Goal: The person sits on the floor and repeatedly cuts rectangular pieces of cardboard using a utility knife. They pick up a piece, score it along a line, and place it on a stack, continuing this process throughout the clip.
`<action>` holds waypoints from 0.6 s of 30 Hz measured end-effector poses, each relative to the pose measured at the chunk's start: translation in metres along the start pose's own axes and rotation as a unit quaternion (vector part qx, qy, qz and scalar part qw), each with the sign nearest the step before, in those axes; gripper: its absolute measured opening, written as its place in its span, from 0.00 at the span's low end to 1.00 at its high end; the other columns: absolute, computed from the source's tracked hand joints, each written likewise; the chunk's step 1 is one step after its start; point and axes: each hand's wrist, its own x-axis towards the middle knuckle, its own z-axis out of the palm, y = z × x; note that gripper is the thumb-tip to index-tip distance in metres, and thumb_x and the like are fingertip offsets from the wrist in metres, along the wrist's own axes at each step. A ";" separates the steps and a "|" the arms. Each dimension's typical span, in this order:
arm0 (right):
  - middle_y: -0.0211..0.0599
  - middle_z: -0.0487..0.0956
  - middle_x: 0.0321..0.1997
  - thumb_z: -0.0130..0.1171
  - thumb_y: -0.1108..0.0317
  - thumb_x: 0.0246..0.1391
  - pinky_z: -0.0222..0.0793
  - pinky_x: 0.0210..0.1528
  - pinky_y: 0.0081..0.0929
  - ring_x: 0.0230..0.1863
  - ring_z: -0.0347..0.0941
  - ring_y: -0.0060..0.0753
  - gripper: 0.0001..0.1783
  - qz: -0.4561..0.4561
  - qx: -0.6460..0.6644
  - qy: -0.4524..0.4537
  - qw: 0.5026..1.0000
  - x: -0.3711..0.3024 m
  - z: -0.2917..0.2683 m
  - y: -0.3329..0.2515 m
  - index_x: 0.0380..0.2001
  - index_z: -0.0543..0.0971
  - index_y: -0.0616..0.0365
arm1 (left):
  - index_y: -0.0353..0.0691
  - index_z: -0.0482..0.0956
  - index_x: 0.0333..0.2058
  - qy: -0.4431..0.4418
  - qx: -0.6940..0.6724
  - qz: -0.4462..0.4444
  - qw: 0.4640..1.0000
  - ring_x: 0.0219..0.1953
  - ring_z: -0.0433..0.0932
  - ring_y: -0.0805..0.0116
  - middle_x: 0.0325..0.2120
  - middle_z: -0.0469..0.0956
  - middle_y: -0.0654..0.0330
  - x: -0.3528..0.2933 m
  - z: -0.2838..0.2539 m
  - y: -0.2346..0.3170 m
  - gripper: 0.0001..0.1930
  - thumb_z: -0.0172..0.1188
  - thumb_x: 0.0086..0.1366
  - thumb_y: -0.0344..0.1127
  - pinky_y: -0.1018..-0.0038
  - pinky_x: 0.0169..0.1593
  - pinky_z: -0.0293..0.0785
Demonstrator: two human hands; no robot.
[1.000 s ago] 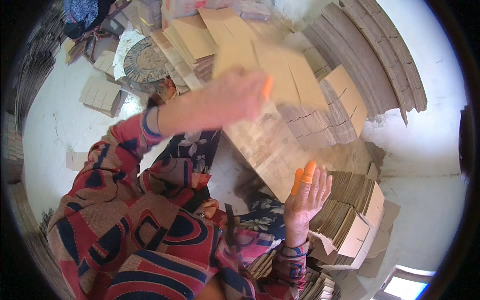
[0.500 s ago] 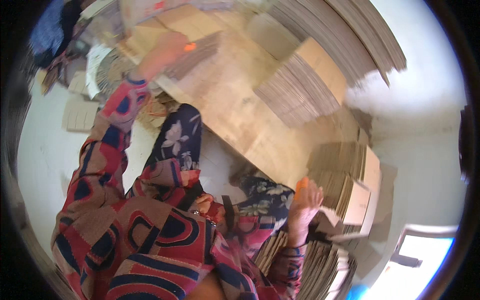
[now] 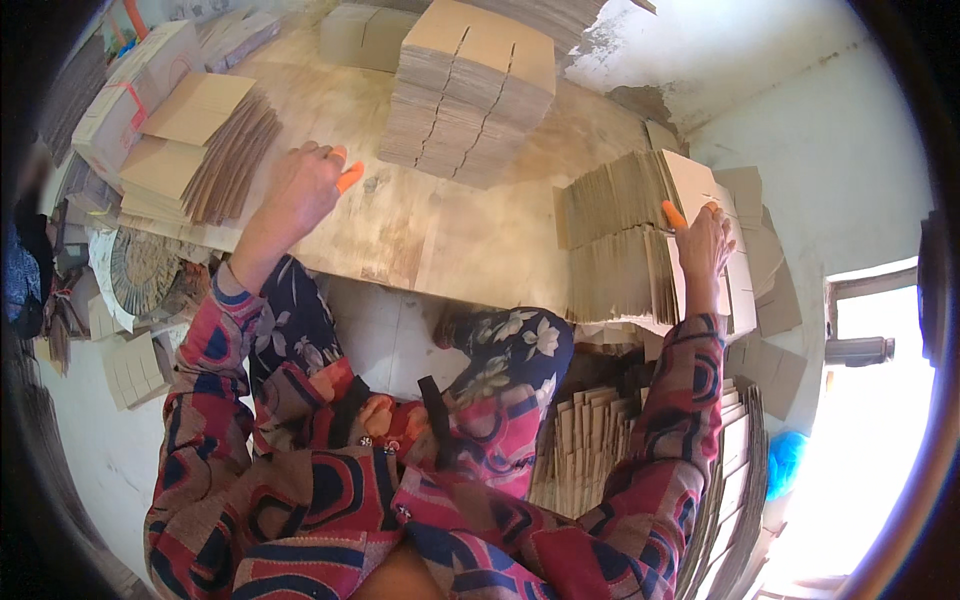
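Note:
My left hand [image 3: 303, 192] hovers over the wooden tabletop [image 3: 420, 235], right of a leaning stack of brown cardboard pieces [image 3: 232, 160]. Orange covers sit on its thumb and a finger, whose tips are apart with nothing visible between them. At the right, my right hand [image 3: 706, 245] reaches to the outer side of a row of upright cardboard pieces [image 3: 620, 240]. Its orange-covered thumb is stretched out, away from the orange-tipped finger. The fingers lie against the outermost pieces; no separate piece shows in its grasp.
A tall slotted cardboard stack [image 3: 470, 95] stands mid-table, with a lower stack [image 3: 365, 38] behind it. A printed carton [image 3: 140, 95] is at the far left. More cardboard pieces [image 3: 590, 440] stand below the table's right end. A blue bag [image 3: 787, 465] lies near the bright opening.
The whole view has turned, bringing the table level. My left hand has come away from the leaning cardboard stack. My right hand has moved from beside the upright row onto its outer side.

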 end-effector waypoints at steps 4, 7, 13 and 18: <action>0.52 0.72 0.54 0.52 0.37 0.52 0.57 0.57 0.58 0.58 0.65 0.54 0.41 0.044 0.003 -0.067 0.997 0.031 0.039 0.010 0.49 0.73 0.69 | 0.35 0.75 0.27 0.004 -0.013 0.017 1.000 0.27 0.76 0.52 0.19 0.74 0.49 0.012 0.009 0.015 0.14 0.61 0.58 0.43 0.60 0.29 0.71; 0.53 0.78 0.41 0.53 0.42 0.54 0.67 0.47 0.51 0.46 0.74 0.54 0.31 -0.015 0.027 -0.052 0.998 0.038 0.061 0.007 0.37 0.79 0.65 | 0.35 0.75 0.24 0.009 -0.008 0.020 1.000 0.25 0.76 0.53 0.17 0.75 0.50 0.022 0.007 0.016 0.15 0.60 0.59 0.42 0.61 0.28 0.72; 0.54 0.79 0.26 0.55 0.47 0.54 0.72 0.32 0.47 0.29 0.77 0.55 0.26 -0.159 0.026 0.044 0.986 0.052 0.082 0.012 0.22 0.81 0.62 | 0.35 0.74 0.24 0.090 -0.035 0.051 0.994 0.23 0.75 0.53 0.17 0.74 0.50 0.067 0.024 0.017 0.15 0.60 0.60 0.43 0.61 0.28 0.72; 0.58 0.77 0.24 0.56 0.43 0.53 0.68 0.34 0.48 0.29 0.74 0.61 0.31 -0.223 0.114 0.038 0.967 0.081 0.062 0.025 0.19 0.79 0.65 | 0.40 0.74 0.32 0.104 -0.008 0.075 0.992 0.36 0.75 0.58 0.32 0.76 0.55 0.111 0.032 0.004 0.15 0.60 0.60 0.47 0.64 0.36 0.73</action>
